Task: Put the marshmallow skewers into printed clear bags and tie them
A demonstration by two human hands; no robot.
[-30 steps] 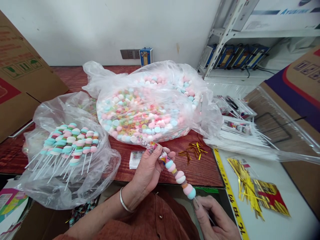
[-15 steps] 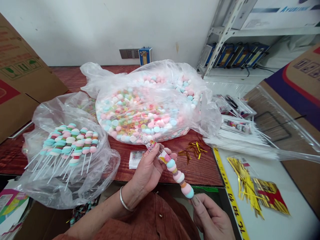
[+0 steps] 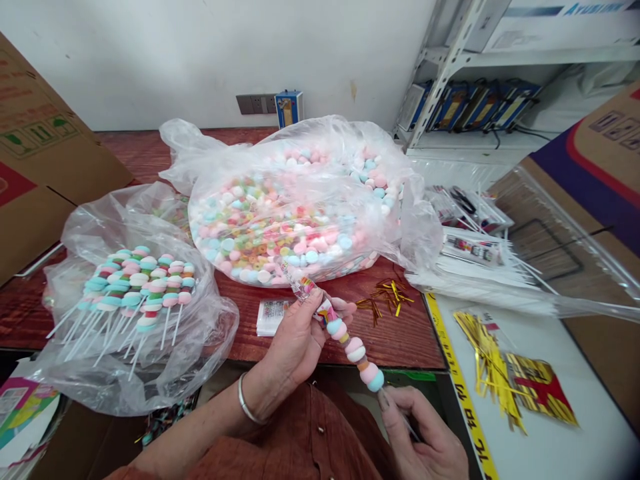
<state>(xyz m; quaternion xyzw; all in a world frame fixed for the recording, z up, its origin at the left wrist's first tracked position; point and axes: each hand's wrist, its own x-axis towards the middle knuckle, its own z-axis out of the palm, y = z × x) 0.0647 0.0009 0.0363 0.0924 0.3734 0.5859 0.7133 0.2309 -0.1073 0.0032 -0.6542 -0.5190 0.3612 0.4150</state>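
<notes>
My left hand, a silver bangle on its wrist, is closed around a clear printed plastic bag. The top of a marshmallow skewer meets this bag at my fingers. Pink, white and blue marshmallows alternate with small orange and yellow rings on it. Below the lowest blue marshmallow, my right hand pinches the skewer's stick between thumb and fingers. Beside my left hand lies a stack of small printed bags. Gold twist ties are scattered to the right of it.
Finished-looking marshmallow skewers lie on a crumpled plastic bag at left. A large clear bag of loose candy covers the table's middle. White sticks, a bundle of gold ties and a cardboard box are at right.
The marshmallow skewer has shifted slightly up and left, toward the printed bag in my left hand. More of its stick shows at my right hand, whose grip has moved a little down.
</notes>
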